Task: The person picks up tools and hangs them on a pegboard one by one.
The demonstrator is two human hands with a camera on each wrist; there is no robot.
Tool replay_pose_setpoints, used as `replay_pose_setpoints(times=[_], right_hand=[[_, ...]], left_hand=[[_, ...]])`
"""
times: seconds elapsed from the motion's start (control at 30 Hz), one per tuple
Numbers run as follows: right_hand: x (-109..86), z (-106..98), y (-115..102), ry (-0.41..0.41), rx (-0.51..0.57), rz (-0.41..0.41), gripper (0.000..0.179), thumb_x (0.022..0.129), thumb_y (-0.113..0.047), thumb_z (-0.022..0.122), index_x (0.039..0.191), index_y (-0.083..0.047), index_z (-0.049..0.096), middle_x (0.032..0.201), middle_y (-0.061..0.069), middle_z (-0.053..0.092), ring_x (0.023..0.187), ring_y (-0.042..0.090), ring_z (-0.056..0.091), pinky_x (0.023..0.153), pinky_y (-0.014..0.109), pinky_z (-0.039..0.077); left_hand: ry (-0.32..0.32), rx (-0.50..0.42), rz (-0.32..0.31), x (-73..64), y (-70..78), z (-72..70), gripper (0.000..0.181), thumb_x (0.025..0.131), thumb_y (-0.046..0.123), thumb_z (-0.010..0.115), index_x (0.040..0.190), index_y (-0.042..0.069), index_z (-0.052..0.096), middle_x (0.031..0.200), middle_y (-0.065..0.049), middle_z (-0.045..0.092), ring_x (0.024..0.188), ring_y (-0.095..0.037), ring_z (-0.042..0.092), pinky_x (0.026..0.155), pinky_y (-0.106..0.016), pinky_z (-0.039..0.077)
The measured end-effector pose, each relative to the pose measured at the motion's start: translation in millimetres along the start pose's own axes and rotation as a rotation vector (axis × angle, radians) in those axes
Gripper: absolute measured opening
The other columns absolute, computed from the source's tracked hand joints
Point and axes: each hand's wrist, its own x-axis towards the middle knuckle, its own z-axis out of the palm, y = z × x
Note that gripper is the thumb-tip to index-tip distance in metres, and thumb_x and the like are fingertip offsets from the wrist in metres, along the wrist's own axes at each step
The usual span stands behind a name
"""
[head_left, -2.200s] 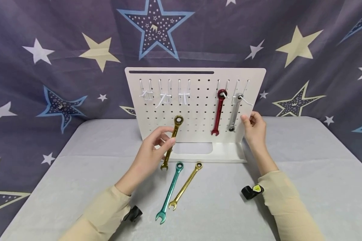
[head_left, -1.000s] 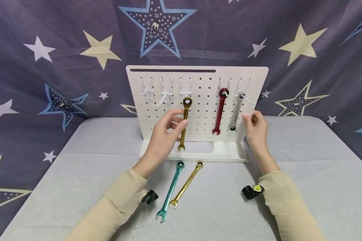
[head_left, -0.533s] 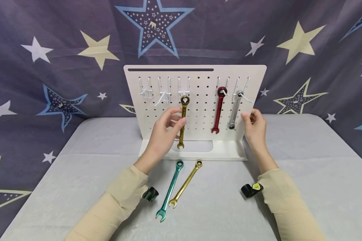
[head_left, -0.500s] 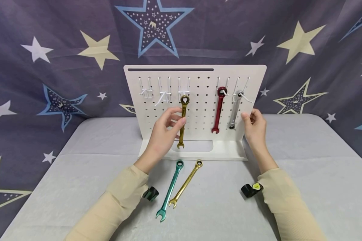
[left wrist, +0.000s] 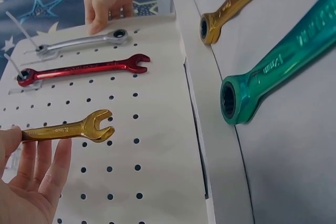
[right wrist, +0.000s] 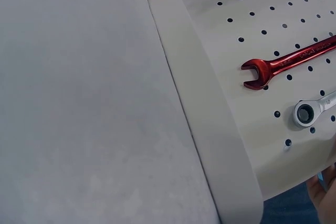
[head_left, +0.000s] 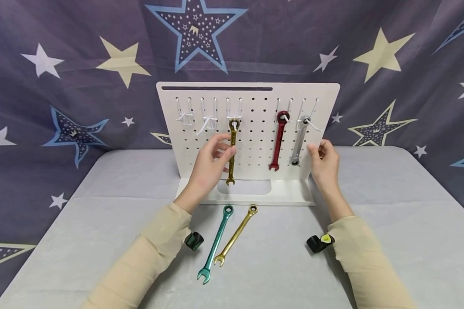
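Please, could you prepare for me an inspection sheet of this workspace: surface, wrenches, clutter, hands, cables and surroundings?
Surface: grey cloth-covered table, with a white pegboard standing on it.
Wrenches: red wrench and silver wrench hang on hooks; green wrench and light gold wrench lie before the pegboard; dark gold wrench has its ring at the third hook from the left, seemingly around its tip.
Clutter: nothing seen.
Left hand: pinches the dark gold wrench.
Right hand: holds the pegboard's right edge.
Cables: nothing seen.
Surroundings: dark star-patterned backdrop behind the table.
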Motion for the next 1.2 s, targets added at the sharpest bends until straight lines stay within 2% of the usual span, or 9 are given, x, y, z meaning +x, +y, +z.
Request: replay_pose_setpoints(times=[0.27,0.63,0.93,1.2], right_hand=[[-0.8,0.7,-0.1,-0.011,0.004,0.013,0.032,0.096,-0.018,0.062,0.111,0.01,0.059,0.095,0.021,0.063,0.078,0.003,0.05,0.07,0.015,0.04],[-0.4,1.7,-0.1,0.009,0.003,-0.006,0.032,0.095,-0.018,0.063,0.108,0.011,0.059,0.095,0.025,0.064,0.076,-0.002,0.049,0.07,0.014,0.04],[-0.5,1.8,0.8,0.001,0.005,-0.009,0.031,0.096,-0.017,0.062,0.11,0.01,0.059,0.095,0.023,0.064,0.076,-0.001,0.049,0.071,0.016,0.04],[-1.1,2.0,0.4,-0.006,0.011,-0.007,0.029,0.097,-0.015,0.062,0.111,0.01,0.059,0.096,0.022,0.064,0.076,0.001,0.05,0.069,0.016,0.04]], left_hand=[[0.016,-0.006,-0.025,9.6,-3.0,-1.1,0.032,0.1,0.016,0.061,0.132,0.011,0.055,0.106,-0.012,0.063,0.085,-0.021,0.059,0.067,-0.043,0.057],[0.014,-0.026,-0.032,18.6,-7.2,2.3,0.031,0.1,0.014,0.061,0.131,0.011,0.056,0.106,-0.013,0.064,0.086,-0.022,0.061,0.067,-0.044,0.058],[0.028,-0.005,-0.044,24.0,-9.8,4.8,0.031,0.1,0.015,0.06,0.13,0.011,0.055,0.107,-0.011,0.064,0.087,-0.021,0.061,0.066,-0.035,0.057],[0.041,-0.026,-0.069,27.0,-11.4,7.0,0.022,0.1,0.014,0.061,0.119,0.003,0.058,0.105,-0.013,0.064,0.086,-0.02,0.062,0.07,-0.037,0.057]])
